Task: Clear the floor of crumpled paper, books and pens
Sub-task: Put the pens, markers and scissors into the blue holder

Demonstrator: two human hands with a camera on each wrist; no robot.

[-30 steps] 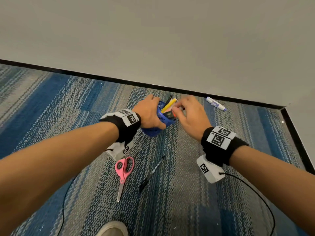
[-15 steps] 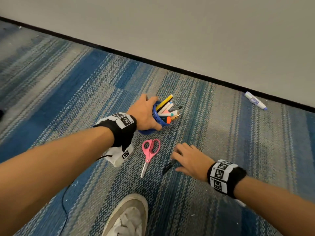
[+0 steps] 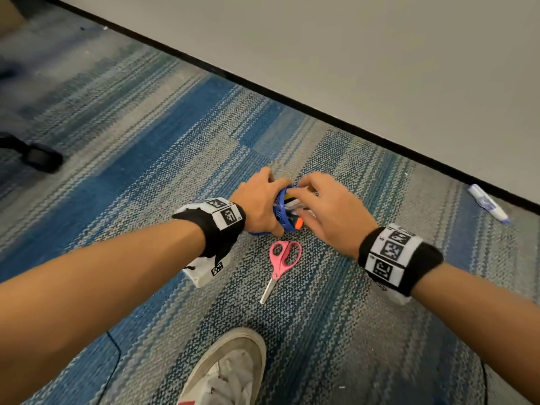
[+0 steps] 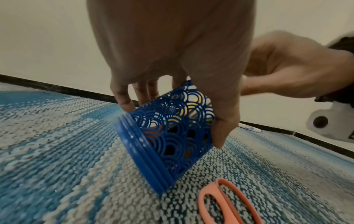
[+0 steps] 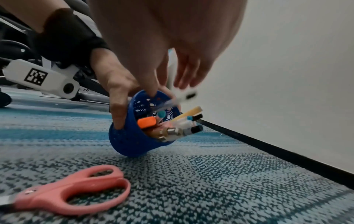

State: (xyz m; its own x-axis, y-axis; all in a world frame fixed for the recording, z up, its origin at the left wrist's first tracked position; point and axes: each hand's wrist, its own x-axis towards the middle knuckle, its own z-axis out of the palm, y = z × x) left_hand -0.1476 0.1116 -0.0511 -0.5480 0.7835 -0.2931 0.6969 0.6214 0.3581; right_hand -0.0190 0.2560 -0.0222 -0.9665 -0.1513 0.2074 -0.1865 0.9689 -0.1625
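Tilting on the carpet (image 3: 146, 159), the blue pen holder (image 4: 168, 136) rests on the edge of its base with its mouth leaning toward the wall (image 3: 380, 54), already stuffed with pens and markers (image 5: 172, 125). The left hand (image 3: 257, 203) has its fingers (image 4: 124, 98) and thumb curled round the holder's wall, steadying it. The right hand (image 3: 330, 211) is at the mouth, seemingly feeding in a blurred pen (image 5: 172, 101); whether its fingers pinch that pen I cannot tell.

The risk, I judge, is the lean: a crowded mouth tipped this far could let pens slide back out if the new one is pushed hard.

The pink scissors (image 3: 280, 264) lie just beside the holder, and a white marker (image 3: 486, 203) lies well apart against the black baseboard (image 3: 321, 112). The wall closes off the far side; open carpet spreads left.
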